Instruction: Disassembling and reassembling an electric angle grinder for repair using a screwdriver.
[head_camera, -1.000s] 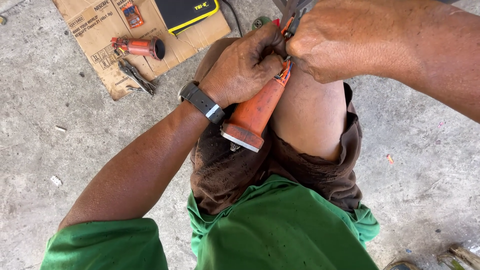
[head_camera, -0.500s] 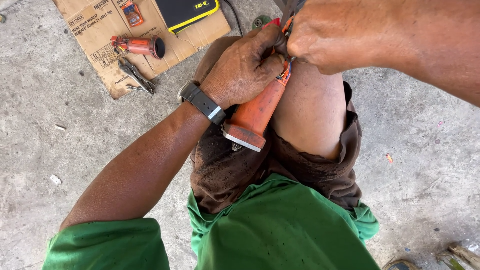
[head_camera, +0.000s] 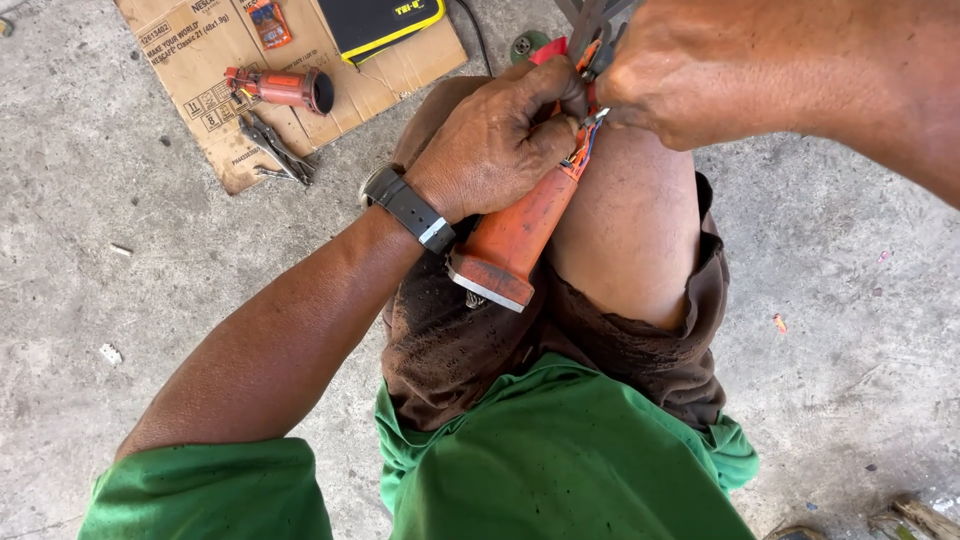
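Observation:
My left hand (head_camera: 495, 140), with a dark watch on the wrist, grips the upper end of an orange power-tool housing (head_camera: 515, 235) that rests between my bare knees. Thin coloured wires (head_camera: 585, 135) stick out near its top. My right hand (head_camera: 700, 70) is closed just above them, pinching at the wires beside grey metal pliers tips (head_camera: 590, 20). What the right fingers grip is partly hidden.
A flattened cardboard sheet (head_camera: 200, 80) lies on the concrete floor at upper left. On it are an orange cylindrical tool part (head_camera: 280, 88), pliers (head_camera: 275, 150) and a black-and-yellow case (head_camera: 385, 20). A wooden scrap (head_camera: 925, 515) lies at lower right.
Both hands stay on the top of the orange housing with only tiny shifts. The view has drifted slightly.

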